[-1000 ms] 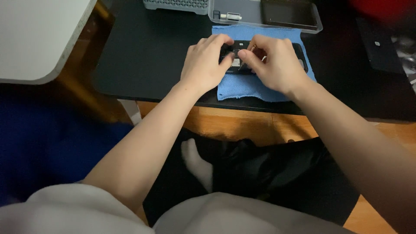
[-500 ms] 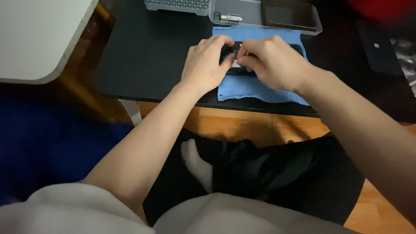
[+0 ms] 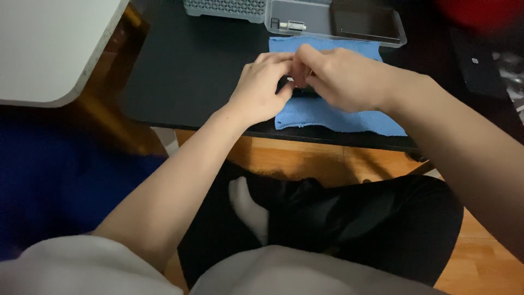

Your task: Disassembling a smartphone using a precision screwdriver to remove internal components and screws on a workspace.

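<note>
1. A clear plastic tray (image 3: 393,34) with rounded corners sits at the far edge of the black counter (image 3: 191,76); a small white and black part (image 3: 292,25) lies in its left compartment, and a dark flat rectangle fills the right one.
2. Just left of the tray stands a grey case (image 3: 224,7) with a perforated, honeycomb-like face.
3. A blue cloth (image 3: 338,117), soft and nubby with a slightly ragged near edge, lies flat on the counter in front of the tray.
4. Over the cloth, the left hand (image 3: 259,90) and right hand (image 3: 341,76) meet, fingers curled and pressed together around a small dark object (image 3: 297,90), most of it hidden by the hands; only a dark sliver shows between them, resting on or just above the cloth.
5. Both hands' fingers pinch at this object; its shape and material cannot be told.
6. A flat black device (image 3: 480,68) with a small pale mark lies at the counter's right side.
7. A pale tabletop (image 3: 49,49) with a rounded corner stands to the left, above an orange wooden floor (image 3: 305,161).
</note>
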